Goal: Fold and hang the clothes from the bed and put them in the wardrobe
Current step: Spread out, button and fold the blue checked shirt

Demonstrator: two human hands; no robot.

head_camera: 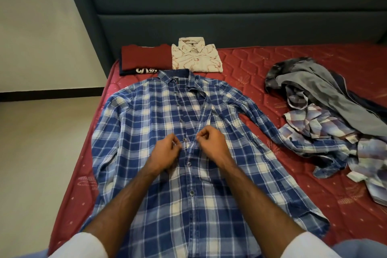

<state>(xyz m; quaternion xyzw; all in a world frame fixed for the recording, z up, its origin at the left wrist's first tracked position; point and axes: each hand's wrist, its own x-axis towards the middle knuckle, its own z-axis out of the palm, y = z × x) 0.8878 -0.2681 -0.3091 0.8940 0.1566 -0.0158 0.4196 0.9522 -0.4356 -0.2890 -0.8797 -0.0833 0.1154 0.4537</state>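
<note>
Red mattress (261, 65), flat blue plaid shirt (142, 123)

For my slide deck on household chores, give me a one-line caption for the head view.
Both hands button a blue plaid shirt spread on the red mattress.

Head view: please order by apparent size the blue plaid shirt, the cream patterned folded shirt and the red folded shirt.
1. blue plaid shirt, spread flat and nearest.
2 and 3. cream patterned shirt and red folded shirt look alike; no ranking.
</note>
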